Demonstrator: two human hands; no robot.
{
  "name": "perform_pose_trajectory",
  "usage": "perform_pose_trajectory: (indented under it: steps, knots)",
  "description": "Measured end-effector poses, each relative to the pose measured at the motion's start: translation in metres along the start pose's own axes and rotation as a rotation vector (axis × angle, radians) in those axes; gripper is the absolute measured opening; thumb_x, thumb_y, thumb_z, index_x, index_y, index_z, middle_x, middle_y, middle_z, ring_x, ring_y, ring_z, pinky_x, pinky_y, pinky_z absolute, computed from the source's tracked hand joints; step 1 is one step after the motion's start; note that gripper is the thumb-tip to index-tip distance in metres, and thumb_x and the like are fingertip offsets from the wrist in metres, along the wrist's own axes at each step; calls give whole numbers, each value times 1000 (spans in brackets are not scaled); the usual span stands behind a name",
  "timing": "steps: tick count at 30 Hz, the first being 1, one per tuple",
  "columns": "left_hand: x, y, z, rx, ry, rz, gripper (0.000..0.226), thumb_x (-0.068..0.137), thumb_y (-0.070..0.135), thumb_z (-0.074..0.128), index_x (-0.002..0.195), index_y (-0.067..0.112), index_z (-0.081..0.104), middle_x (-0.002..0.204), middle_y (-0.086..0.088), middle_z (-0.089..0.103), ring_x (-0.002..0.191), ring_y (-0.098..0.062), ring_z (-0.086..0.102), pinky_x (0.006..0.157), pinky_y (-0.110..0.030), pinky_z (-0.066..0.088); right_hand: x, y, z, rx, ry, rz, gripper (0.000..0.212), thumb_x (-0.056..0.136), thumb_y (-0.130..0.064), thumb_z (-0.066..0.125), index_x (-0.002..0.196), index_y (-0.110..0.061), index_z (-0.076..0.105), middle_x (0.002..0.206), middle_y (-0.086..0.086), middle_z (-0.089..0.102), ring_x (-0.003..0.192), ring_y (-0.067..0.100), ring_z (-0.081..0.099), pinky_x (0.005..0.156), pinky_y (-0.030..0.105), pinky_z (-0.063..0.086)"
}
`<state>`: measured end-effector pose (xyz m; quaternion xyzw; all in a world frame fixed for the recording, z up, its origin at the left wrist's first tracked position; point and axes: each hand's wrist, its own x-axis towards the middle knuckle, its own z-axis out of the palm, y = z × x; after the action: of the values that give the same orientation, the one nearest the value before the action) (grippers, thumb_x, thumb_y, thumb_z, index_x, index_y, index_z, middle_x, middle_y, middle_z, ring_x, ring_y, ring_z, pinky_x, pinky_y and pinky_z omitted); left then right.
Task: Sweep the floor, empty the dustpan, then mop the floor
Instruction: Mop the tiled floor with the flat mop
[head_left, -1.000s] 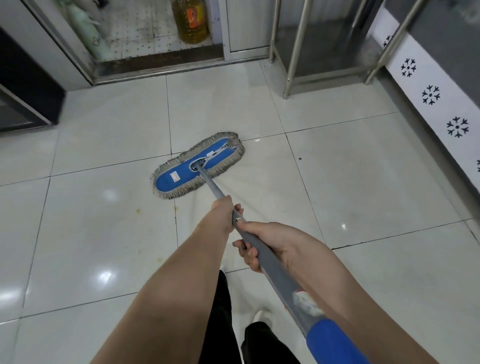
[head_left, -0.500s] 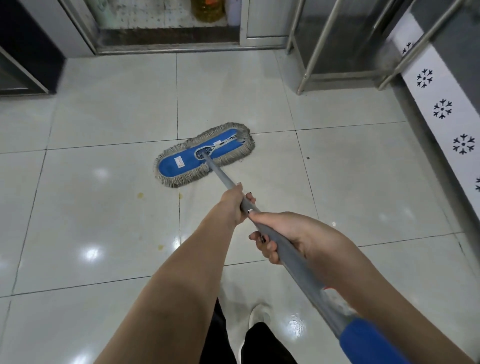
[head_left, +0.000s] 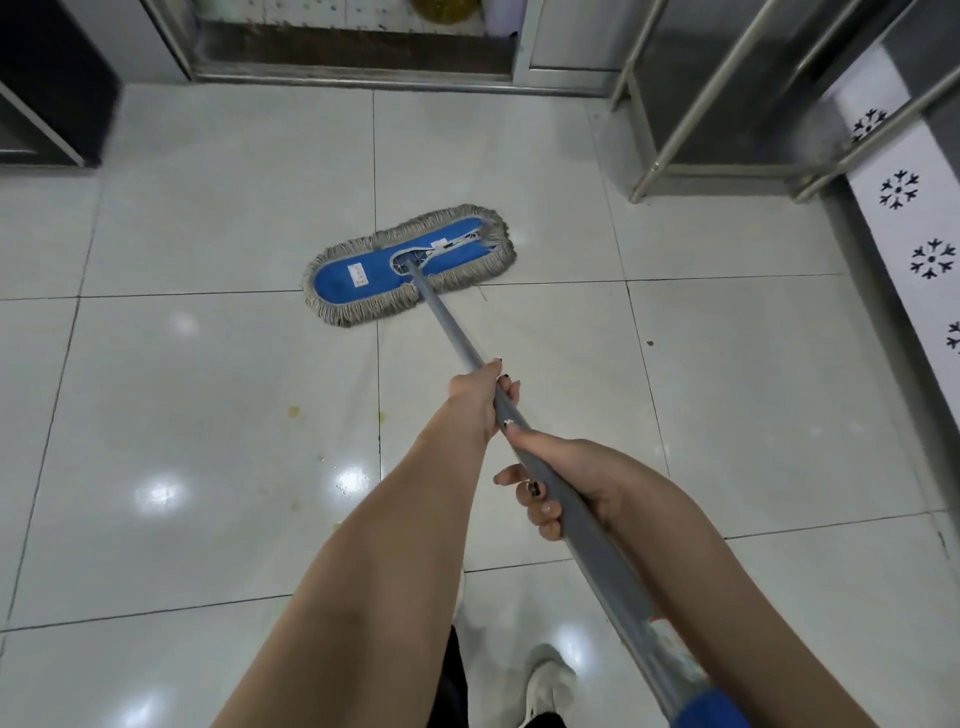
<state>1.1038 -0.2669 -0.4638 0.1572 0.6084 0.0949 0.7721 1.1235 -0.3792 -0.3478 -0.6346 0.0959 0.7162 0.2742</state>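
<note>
One blue flat mop (head_left: 363, 273) on tiled floor (head_left: 208, 493). One grey handle (head_left: 451, 332), clasped by left grip (head_left: 475, 396) ahead, right grip (head_left: 563, 467) behind. Two yellow spots (head_left: 293, 412) nearby.

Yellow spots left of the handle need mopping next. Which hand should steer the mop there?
Probably the left hand: it grips the handle nearer the mop head and the spots.

left hand (head_left: 480, 397) forward, right hand (head_left: 563, 470) behind, gripping
</note>
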Motion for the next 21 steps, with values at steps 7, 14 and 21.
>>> perform_pose_trajectory:
  steps: [7,14,21]
  knots:
    - [28,41,-13,65,58,69,28,94,18,57,72,6,46,44,-4,46,20,-9,39,33,-14,37,26,-30,32,295,-55,18,39,93,-42,54,77,-6,50,38,-3,42,24,3,39,28,9,32]
    - [20,22,-39,218,140,61,31,91,30,59,75,6,50,31,1,47,20,-10,41,36,-13,38,35,4,47,247,-25,46,47,90,-48,54,64,-10,44,39,-2,37,23,5,33,28,10,29]
    - [-8,-19,-32,215,150,62,33,94,26,55,69,6,48,33,0,47,17,-9,39,32,-13,35,16,38,21,137,10,38,51,90,-52,54,63,-12,38,38,-1,35,23,7,31,28,11,28]
